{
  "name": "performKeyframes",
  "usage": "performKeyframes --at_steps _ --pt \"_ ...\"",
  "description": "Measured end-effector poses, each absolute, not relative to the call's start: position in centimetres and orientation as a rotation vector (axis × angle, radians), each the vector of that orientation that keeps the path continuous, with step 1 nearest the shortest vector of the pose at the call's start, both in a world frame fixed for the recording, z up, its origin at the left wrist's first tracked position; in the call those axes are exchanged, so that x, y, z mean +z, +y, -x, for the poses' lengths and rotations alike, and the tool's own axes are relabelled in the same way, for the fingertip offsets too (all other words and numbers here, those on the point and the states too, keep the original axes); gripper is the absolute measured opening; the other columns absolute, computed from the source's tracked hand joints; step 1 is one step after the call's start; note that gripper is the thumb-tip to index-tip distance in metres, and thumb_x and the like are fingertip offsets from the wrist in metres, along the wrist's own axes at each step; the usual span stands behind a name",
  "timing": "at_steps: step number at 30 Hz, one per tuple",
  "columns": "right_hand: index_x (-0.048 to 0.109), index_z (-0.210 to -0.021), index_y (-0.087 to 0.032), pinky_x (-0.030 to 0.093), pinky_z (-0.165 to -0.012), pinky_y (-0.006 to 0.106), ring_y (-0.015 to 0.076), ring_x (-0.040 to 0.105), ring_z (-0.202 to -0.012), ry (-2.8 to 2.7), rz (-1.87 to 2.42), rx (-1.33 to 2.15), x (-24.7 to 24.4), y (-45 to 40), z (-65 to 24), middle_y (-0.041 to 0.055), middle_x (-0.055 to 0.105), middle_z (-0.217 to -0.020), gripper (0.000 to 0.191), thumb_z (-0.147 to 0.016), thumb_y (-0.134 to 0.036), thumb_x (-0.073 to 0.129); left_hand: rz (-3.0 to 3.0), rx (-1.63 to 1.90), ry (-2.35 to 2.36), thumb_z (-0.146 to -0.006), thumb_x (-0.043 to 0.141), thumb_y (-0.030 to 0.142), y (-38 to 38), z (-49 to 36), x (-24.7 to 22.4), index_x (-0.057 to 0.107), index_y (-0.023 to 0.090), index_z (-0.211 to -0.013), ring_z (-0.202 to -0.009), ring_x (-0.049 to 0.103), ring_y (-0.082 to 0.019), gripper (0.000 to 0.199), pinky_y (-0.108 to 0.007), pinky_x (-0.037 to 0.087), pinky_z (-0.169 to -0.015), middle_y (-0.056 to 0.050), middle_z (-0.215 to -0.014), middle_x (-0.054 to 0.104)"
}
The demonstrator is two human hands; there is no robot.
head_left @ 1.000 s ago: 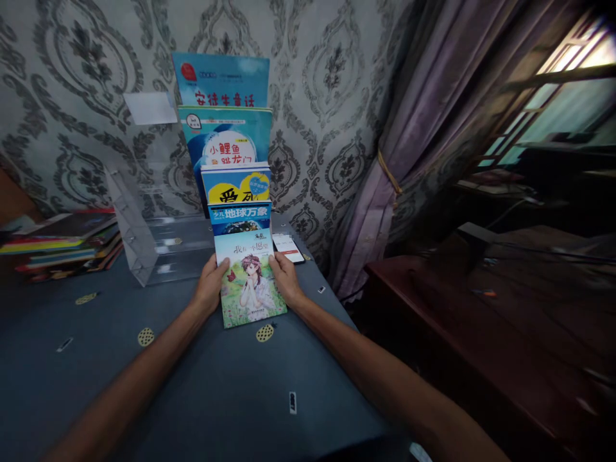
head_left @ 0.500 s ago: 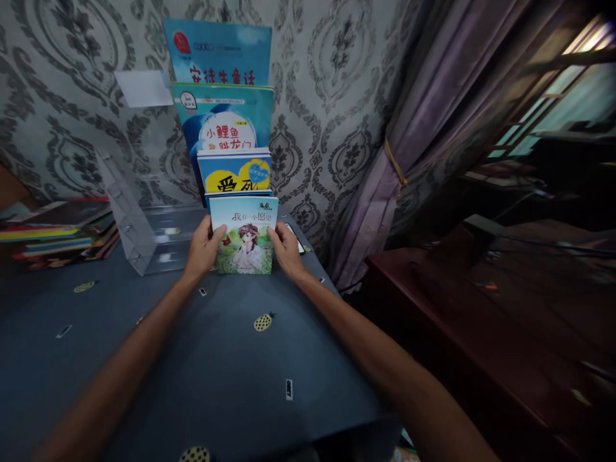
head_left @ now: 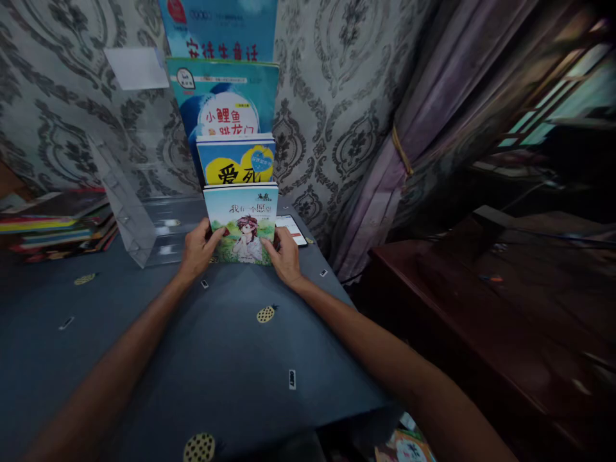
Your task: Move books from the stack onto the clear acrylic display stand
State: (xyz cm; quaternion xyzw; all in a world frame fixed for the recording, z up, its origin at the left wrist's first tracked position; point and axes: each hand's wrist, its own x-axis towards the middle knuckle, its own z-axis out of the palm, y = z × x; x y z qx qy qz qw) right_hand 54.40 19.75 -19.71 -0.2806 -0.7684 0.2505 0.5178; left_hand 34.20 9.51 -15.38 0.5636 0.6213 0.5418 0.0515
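Observation:
Between my two hands stands a small book [head_left: 243,218] with a pale green cover and a drawn figure, upright and leaning slightly back. My left hand [head_left: 198,250] grips its left edge, thumb on the cover. On the right edge, my right hand [head_left: 285,255] is closed with its thumb over the lower cover. Right behind it rise a blue book with a yellow heart [head_left: 235,168], a teal book [head_left: 228,96] and a taller blue book [head_left: 219,29], stepped upward. What holds them up is mostly hidden; clear plastic tiers [head_left: 176,224] show at the left.
A clear stand side panel [head_left: 120,205] and a white card [head_left: 137,68] are left of the books. Further left lies a pile of books [head_left: 58,224]. A phone [head_left: 292,229] rests behind my right hand. The blue-grey tablecloth [head_left: 231,372] ends near a dark red desk [head_left: 433,308].
The view has tilted down and come a little closer. The small book now sits closer against the heart book, and my right thumb has moved lower on its cover.

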Motion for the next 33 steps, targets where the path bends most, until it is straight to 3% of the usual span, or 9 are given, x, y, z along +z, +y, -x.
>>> performKeyframes --at_steps 7,14,33 --pt "0.051 -0.084 -0.023 0.040 -0.071 0.030 0.0187 0.049 -0.077 -1.841 0.617 0.477 -19.9 20.0 -54.4 0.0012 0.049 -0.084 0.022 -0.097 -0.039 0.057 -1.736 1.681 1.884 -0.090 0.058 0.044 9.1 -34.8 -15.4 0.063 0.019 -0.091 -0.074 0.062 -0.017 0.025 -0.028 0.044 -0.066 -0.003 -0.085 0.073" --pt "0.043 -0.074 -0.024 0.035 -0.064 0.029 0.0157 0.043 -0.066 -1.875 0.651 0.612 -20.3 20.6 -54.8 -0.0024 0.046 -0.070 0.031 -0.093 -0.045 0.055 -1.781 1.605 2.020 -0.092 0.054 0.045 9.4 -34.7 -16.2 0.062 0.020 -0.090 -0.067 0.056 -0.016 0.026 -0.028 0.038 -0.063 -0.001 -0.077 0.068" --pt "0.042 -0.073 -0.025 0.033 -0.061 0.028 0.0165 0.043 -0.066 -1.927 0.710 0.641 -20.2 20.4 -55.2 -0.0019 0.046 -0.068 0.031 -0.091 -0.047 0.054 -1.769 1.484 2.114 -0.095 0.049 0.048 9.4 -34.8 -16.4 0.060 0.021 -0.095 -0.071 0.058 -0.017 0.029 -0.027 0.039 -0.066 -0.001 -0.079 0.065"
